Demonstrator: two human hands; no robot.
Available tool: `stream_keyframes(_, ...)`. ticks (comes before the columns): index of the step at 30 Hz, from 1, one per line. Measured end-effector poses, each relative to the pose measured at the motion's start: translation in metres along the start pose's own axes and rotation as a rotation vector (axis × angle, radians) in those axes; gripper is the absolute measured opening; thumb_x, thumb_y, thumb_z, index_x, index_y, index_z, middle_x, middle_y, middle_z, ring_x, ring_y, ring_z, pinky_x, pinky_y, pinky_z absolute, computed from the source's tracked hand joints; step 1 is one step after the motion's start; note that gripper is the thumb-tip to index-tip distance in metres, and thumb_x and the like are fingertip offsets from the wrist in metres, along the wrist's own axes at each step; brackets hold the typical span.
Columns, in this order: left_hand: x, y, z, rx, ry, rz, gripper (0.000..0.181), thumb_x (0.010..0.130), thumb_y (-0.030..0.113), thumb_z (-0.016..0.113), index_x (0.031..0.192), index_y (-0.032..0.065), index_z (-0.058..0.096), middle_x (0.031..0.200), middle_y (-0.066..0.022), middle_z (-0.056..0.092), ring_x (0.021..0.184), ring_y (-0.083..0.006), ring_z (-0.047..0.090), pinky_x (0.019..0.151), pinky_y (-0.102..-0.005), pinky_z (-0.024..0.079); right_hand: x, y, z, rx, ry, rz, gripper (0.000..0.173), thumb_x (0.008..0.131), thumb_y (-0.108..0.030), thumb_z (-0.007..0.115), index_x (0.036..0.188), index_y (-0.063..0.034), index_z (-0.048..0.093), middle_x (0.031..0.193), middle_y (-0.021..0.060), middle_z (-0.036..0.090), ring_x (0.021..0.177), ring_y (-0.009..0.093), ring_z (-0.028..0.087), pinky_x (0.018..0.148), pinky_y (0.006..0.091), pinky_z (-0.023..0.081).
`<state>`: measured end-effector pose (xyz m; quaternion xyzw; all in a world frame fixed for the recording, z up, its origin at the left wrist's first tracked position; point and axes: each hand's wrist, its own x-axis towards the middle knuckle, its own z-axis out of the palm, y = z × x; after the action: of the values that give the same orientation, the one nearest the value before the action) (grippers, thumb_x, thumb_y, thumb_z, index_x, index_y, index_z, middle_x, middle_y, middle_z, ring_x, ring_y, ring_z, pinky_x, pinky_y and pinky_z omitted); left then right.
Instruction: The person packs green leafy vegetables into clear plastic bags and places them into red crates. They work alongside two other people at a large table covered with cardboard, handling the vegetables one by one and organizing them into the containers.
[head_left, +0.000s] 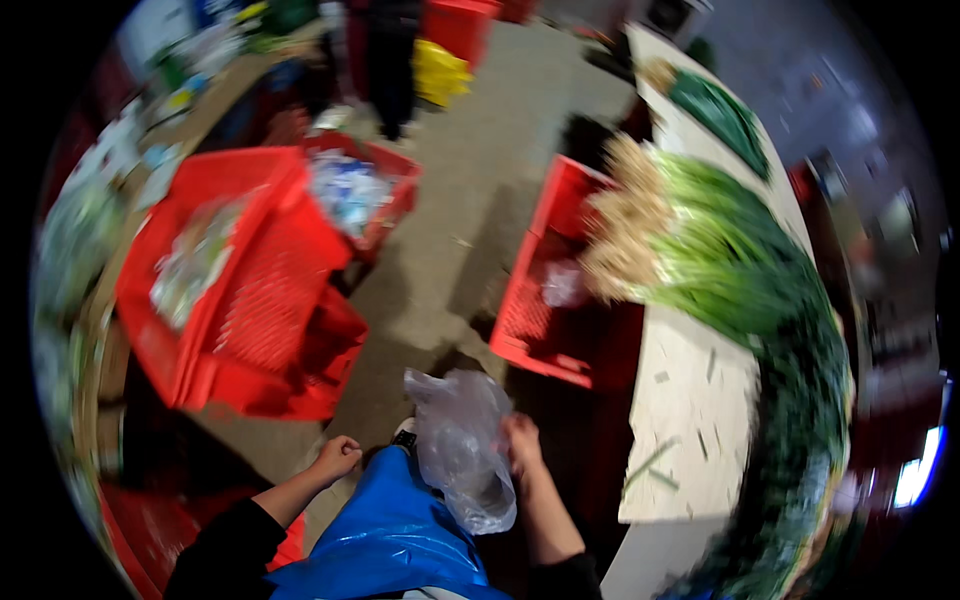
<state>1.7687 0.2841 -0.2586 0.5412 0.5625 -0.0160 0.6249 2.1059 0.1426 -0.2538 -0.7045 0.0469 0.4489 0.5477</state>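
My right hand (521, 444) grips a thin, clear plastic bag (466, 457) along its side, and the bag hangs in front of my blue apron (390, 517). The bag is crumpled; whether anything lies inside is hard to make out. To the left of the apron, my left hand (337, 459) is raised with its fingers curled in and nothing visible in them. Right of me, bunches of long green onions (712, 240) lie on a pale board (694, 405), their fibrous roots (626, 225) jutting over its edge.
A large red plastic crate (262, 300) with bagged goods (196, 262) stands at left. Behind it, another red crate (401, 184) holds crumpled packaging (349, 191). A red crate (525, 300) sits below the board's edge. A person's dark-clothed legs (390, 67) and a yellow bag (441, 73) are farther off.
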Motion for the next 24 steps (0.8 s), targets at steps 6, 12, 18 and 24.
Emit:
stream_keyframes(6, -0.172, -0.103, -0.006, -0.338, 0.332, -0.143, 0.015, 0.079, 0.012, 0.056, 0.090, 0.0014, 0.053, 0.067, -0.0060, 0.056, 0.055, -0.0130, 0.055, 0.048, -0.0263, 0.043, -0.067, 0.146, 0.015, -0.194, -0.714, 0.505, 0.015, 0.081, -0.020, 0.056, 0.086, -0.0059, 0.053, 0.081, 0.0110, 0.058, 0.078, 0.025, 0.058, 0.068, 0.0399, 0.048)
stream_keyframes(12, -0.302, -0.194, 0.055, -0.384, 0.564, -0.092, 0.022, 0.076, 0.020, 0.059, 0.087, 0.0005, 0.057, 0.073, -0.0102, 0.061, 0.063, -0.0162, 0.059, 0.058, -0.0303, 0.047, -0.136, 0.173, 0.012, -0.498, -0.934, 0.546, 0.026, 0.081, -0.020, 0.056, 0.102, -0.0054, 0.050, 0.090, 0.0120, 0.057, 0.086, 0.027, 0.057, 0.073, 0.0383, 0.048)
stream_keyframes(18, -0.408, -0.271, 0.079, -0.384, 0.818, 0.002, 0.026, 0.076, 0.024, 0.060, 0.090, 0.0022, 0.056, 0.075, -0.0111, 0.061, 0.070, -0.0216, 0.060, 0.062, -0.0323, 0.047, -0.223, 0.185, 0.049, -0.864, -1.095, 0.337, 0.048, 0.077, -0.034, 0.057, 0.113, -0.0032, 0.046, 0.097, 0.0120, 0.056, 0.091, 0.024, 0.055, 0.076, 0.0360, 0.047)
stream_keyframes(24, -0.505, -0.416, 0.104, -0.494, 1.009, 0.021, 0.024, 0.075, 0.024, 0.060, 0.089, 0.0058, 0.057, 0.076, -0.0101, 0.060, 0.072, -0.0218, 0.060, 0.063, -0.0329, 0.047, -0.341, 0.305, 0.128, -1.125, -1.233, 0.365, 0.036, 0.080, -0.027, 0.053, 0.105, -0.0014, 0.050, 0.094, 0.0143, 0.057, 0.091, 0.029, 0.056, 0.077, 0.0397, 0.047)
